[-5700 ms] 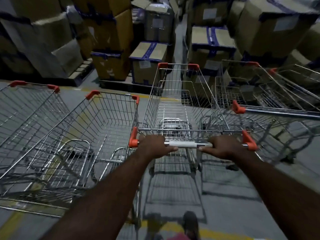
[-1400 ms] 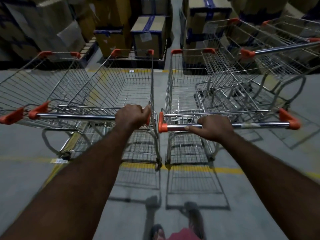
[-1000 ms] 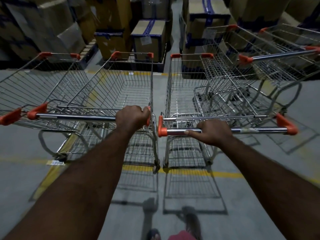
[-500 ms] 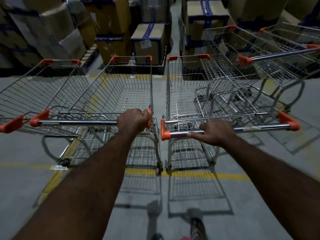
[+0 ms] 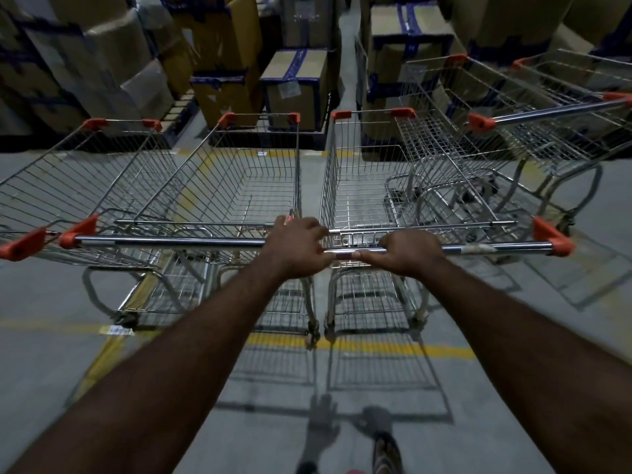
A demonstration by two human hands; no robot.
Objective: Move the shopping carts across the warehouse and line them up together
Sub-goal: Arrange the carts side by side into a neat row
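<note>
Mid-frame, left cart (image 5: 236,186) and right cart (image 5: 359,196) stand parallel, a narrow floor strip (image 5: 312,172) between. Left grip (image 5: 297,249) curls round the left cart's handle end; right grip (image 5: 407,253) wraps the right cart's bar (image 5: 496,248). Box label (image 5: 286,91) unreadable.

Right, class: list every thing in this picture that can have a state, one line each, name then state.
left hand: grips centre-left cart's handle end
right hand: grips centre-right cart's handle
centre-left cart: empty, upright
centre-right cart: empty, upright
cardboard boxes: taped shut, stacked
</note>
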